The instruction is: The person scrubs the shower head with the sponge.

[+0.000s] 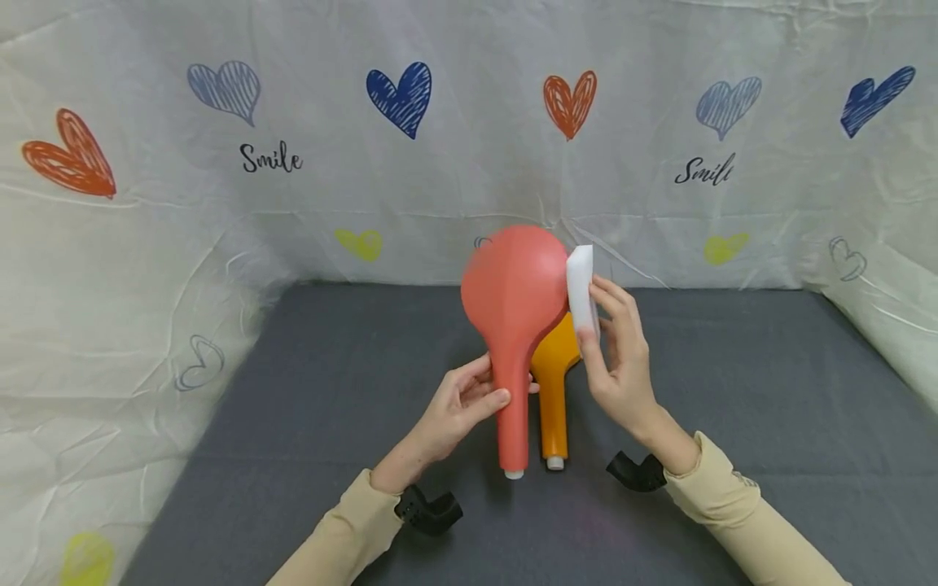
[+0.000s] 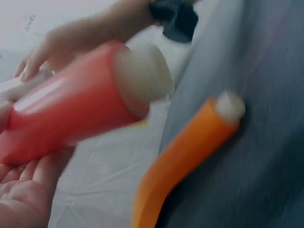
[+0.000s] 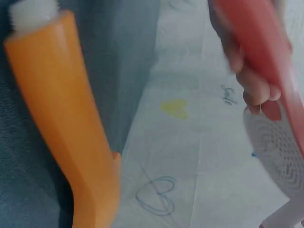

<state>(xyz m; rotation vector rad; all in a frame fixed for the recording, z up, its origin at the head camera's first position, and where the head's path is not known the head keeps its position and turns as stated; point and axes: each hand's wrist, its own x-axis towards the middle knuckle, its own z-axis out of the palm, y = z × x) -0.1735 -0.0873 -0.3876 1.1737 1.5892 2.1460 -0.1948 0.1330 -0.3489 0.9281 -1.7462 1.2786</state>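
Note:
My left hand [image 1: 449, 413] grips a red shower head [image 1: 515, 285] by its handle, holding it upright off the table. Its smooth back faces the head camera, while the right wrist view shows its pale perforated spray face [image 3: 278, 147]. A white sponge block [image 1: 580, 286] is pinched between the thumb and fingers of my right hand [image 1: 623, 370], at the right rim of the red head. Whether the block presses on the rim, I cannot tell. Behind the red handle, an orange shower head [image 1: 554, 407] lies on the table, its upper part partly hidden.
A dark grey cloth [image 1: 352, 391] covers the table. White fabric [image 1: 469, 163] printed with hearts and "Smile" stands behind it and along the sides. Black wrist mounts [image 1: 428, 511] sit on both forearms, close above the table.

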